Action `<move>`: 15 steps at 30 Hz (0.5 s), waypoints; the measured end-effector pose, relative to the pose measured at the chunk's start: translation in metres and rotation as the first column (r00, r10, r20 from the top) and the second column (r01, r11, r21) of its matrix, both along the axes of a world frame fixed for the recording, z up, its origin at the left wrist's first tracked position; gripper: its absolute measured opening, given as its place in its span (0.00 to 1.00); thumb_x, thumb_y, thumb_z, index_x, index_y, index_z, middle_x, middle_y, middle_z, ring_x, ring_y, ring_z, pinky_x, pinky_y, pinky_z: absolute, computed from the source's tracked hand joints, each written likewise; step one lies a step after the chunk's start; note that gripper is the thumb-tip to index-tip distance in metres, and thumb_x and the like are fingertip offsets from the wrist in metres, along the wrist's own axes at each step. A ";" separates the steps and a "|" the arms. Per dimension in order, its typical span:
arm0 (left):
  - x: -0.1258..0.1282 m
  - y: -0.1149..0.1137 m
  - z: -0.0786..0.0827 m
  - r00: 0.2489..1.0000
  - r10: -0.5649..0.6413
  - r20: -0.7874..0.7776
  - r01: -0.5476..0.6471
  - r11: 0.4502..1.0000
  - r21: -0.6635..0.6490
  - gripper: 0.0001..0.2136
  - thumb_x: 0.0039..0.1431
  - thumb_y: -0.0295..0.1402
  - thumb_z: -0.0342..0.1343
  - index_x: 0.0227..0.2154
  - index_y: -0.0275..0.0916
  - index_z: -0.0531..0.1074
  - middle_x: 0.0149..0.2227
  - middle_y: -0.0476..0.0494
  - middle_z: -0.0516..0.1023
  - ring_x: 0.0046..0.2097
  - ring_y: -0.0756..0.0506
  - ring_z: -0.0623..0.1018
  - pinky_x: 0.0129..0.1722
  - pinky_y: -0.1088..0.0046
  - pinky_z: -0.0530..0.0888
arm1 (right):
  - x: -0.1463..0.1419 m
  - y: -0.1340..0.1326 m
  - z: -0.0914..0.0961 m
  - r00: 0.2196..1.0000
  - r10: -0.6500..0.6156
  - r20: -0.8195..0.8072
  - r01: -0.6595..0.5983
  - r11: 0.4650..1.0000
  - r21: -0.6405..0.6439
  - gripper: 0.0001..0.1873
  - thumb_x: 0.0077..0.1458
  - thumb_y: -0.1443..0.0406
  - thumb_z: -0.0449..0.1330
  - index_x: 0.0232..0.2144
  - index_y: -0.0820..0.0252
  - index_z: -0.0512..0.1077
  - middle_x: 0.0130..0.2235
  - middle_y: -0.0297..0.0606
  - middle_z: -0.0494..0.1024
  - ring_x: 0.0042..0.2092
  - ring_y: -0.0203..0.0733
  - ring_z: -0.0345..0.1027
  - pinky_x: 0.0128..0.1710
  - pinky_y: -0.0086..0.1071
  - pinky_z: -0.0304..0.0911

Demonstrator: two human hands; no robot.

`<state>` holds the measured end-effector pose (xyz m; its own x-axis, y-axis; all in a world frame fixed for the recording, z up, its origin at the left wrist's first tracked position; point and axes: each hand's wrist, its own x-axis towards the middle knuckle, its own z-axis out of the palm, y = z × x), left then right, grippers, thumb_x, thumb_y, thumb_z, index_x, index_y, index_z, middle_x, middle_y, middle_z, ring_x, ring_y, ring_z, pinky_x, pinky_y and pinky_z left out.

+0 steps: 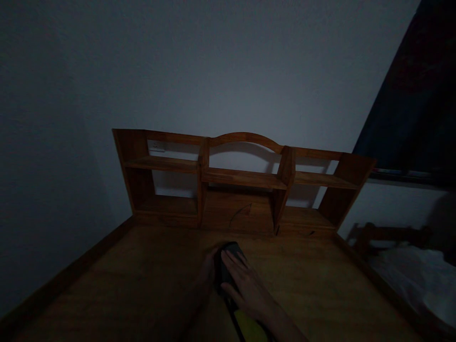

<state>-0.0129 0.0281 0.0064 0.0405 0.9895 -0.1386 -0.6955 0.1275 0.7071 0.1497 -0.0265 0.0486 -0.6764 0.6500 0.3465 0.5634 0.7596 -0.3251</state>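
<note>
A dark flat object [233,249] with a yellow part [249,327] at its near end lies on the wooden desk [142,285], near the middle. My right hand [247,287] rests on top of it with the fingers stretched flat towards the shelf unit. My left hand [209,271] is dim in the poor light. It sits against the object's left edge, with fingers curled round that side. The room is very dark and I cannot make out what the object is.
A low wooden shelf unit [242,178] with an arched top stands along the back of the desk against a pale wall. Raised wooden rims run down both desk sides. At the right are a dark curtain [416,104], a wooden frame [384,235] and white bedding [416,280].
</note>
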 end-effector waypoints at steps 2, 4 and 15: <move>0.000 0.001 -0.001 1.000 0.017 -0.018 -0.018 0.999 -0.034 0.06 0.48 0.30 0.55 0.24 0.37 0.78 0.31 0.41 0.82 0.52 0.36 0.74 0.60 0.59 0.61 | 0.000 0.003 -0.004 1.000 -0.028 -0.009 0.028 1.000 0.013 0.34 0.65 0.58 0.50 0.67 0.53 0.38 0.68 0.35 0.47 0.68 0.43 0.40 0.67 0.48 0.43; -0.001 0.004 -0.003 0.999 0.030 -0.041 -0.032 0.998 -0.048 0.05 0.46 0.27 0.56 0.23 0.36 0.78 0.32 0.39 0.82 0.51 0.36 0.75 0.58 0.63 0.62 | 0.001 0.007 -0.007 0.998 -0.053 -0.023 0.054 0.998 0.032 0.32 0.66 0.59 0.49 0.66 0.52 0.41 0.67 0.35 0.48 0.67 0.44 0.41 0.66 0.49 0.46; -0.001 0.014 -0.010 0.999 -0.019 0.040 0.022 0.998 -0.057 0.08 0.44 0.22 0.54 0.20 0.35 0.78 0.25 0.44 0.80 0.30 0.46 0.76 0.49 0.68 0.69 | 0.003 -0.001 0.004 0.998 0.027 -0.060 -0.019 0.992 0.124 0.24 0.61 0.64 0.54 0.59 0.54 0.63 0.59 0.38 0.68 0.61 0.45 0.60 0.63 0.46 0.53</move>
<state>-0.0136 0.0424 -0.0040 0.0671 0.9789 -0.1931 -0.7194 0.1815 0.6705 0.1524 -0.0278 0.0525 -0.6656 0.5840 0.4647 0.5269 0.8087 -0.2615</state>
